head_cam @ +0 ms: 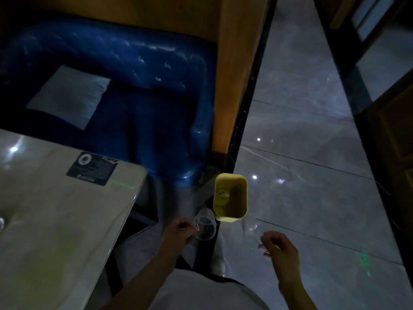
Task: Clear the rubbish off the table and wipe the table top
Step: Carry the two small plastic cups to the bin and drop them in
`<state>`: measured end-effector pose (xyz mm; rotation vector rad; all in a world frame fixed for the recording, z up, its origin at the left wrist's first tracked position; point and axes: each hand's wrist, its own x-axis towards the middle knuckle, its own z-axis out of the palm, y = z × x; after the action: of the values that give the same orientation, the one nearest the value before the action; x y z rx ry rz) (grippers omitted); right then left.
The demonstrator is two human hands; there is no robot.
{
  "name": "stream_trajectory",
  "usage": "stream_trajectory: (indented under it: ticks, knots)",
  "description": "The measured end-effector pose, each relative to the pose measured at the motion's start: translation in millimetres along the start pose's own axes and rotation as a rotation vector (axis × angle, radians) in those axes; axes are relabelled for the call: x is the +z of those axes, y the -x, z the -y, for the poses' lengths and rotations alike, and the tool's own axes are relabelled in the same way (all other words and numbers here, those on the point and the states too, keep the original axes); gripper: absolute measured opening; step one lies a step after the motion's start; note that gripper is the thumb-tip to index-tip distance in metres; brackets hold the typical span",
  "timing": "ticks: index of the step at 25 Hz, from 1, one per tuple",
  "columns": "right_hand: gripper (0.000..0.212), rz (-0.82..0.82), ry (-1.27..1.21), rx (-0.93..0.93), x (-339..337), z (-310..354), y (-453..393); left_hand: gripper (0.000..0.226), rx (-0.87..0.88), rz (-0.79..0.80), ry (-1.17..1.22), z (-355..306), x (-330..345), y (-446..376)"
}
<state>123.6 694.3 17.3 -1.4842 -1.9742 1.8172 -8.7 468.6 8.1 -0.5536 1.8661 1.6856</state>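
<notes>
While the left hand [178,231] grasps a clear cup [205,224] beside the yellow bin [231,196], the right hand's [280,245] grip hangs released.

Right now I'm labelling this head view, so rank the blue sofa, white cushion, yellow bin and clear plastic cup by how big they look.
1. blue sofa
2. white cushion
3. yellow bin
4. clear plastic cup, held by the left hand

The cup sits nearer the camera than the bin, so their true gap may be larger.
</notes>
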Motion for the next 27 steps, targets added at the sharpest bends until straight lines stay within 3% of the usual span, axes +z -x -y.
stream_trajectory:
  ticks: [4, 11, 16, 22, 27]
  knots:
    - [0.009, -0.015, -0.027, 0.041, -6, 2, -20, 0.012, -0.011, 0.066, -0.017, -18, 30, -7]
    - [0.003, -0.019, 0.001, 0.141, 12, 21, -71, 0.019, -0.139, 0.124, -0.050, -50, 63, -65]
    - [0.004, -0.022, 0.047, 0.223, 35, 36, -119, 0.022, -0.182, 0.123, -0.220, -67, 80, -132]
    - [0.009, 0.014, 0.135, 0.344, 62, 24, -186, 0.023, -0.266, 0.191, -0.455, -48, 103, -212]
    - [0.005, 0.078, 0.253, 0.452, 85, -19, -252, 0.019, -0.416, 0.121, -0.503, 0, 129, -276]
